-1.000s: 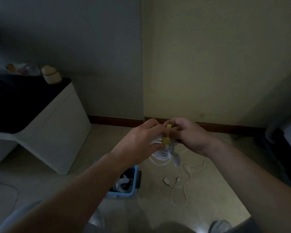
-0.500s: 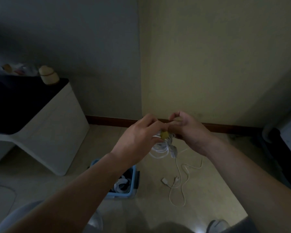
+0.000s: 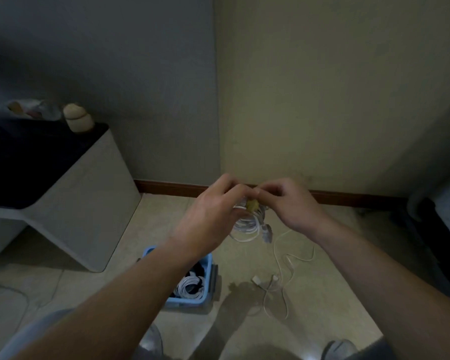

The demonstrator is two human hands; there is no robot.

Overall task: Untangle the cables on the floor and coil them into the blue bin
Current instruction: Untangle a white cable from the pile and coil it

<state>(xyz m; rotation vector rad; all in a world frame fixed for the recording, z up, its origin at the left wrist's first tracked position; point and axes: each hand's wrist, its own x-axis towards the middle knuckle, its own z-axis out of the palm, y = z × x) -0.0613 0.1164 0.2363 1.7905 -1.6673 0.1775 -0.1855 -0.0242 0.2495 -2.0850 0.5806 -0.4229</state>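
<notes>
Both hands met in mid-air over the beige tiled floor. Curled fingers of the left hand gripped a coiled white cable, while the right hand pinched a small yellow tie at its top. Below, a blue plastic bin held white coils, and a loose thin white cable lay near its right side.

Two hands are showing, the left hand and the right hand. One coiled white cable is hanging between them, carrying one yellow tie. One loose white cable is lying on the floor. One blue bin is standing nearby, holding at least two white coils; more cannot be counted. One cabinet is bearing one beige jar.
</notes>
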